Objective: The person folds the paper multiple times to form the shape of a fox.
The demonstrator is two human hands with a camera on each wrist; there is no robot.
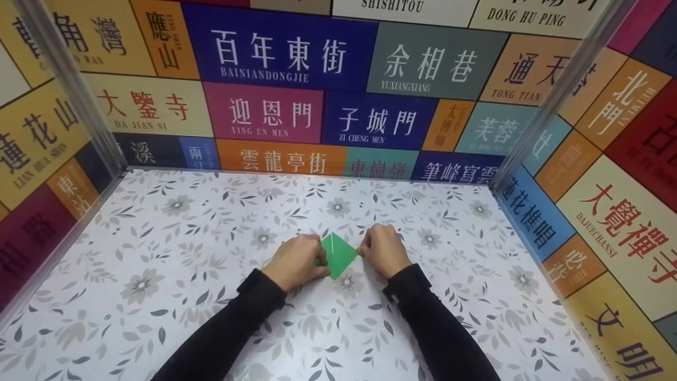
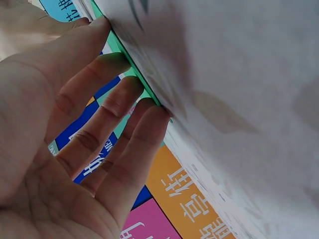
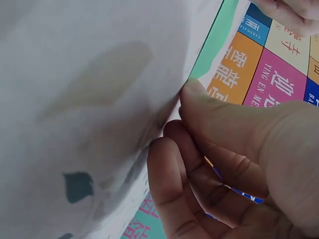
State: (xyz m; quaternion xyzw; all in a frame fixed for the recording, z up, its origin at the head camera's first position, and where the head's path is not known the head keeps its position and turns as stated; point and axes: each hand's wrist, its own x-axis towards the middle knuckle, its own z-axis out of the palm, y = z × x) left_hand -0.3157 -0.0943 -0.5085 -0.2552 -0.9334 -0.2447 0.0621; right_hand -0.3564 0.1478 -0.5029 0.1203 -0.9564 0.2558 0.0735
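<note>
A small green sheet of paper [image 1: 342,256] lies on the table in the head view, turned like a diamond, with a pale line near its top corner. My left hand [image 1: 299,261] is at its left side. In the left wrist view the thumb and fingertips [image 2: 160,113] of that hand rest along the paper [image 2: 142,79], fingers spread and slightly bent. At the opposite corner, my right hand [image 1: 385,250] pinches the paper's tip. The right wrist view shows the thumb on the corner of the paper [image 3: 212,50], with the other fingers curled beneath it.
The table [image 1: 174,328] has a white covering printed with grey flowers and leaves. Panels with large coloured signs [image 1: 280,47] stand behind it and at both sides. Clear upright strips [image 1: 550,100] run along the panel corners.
</note>
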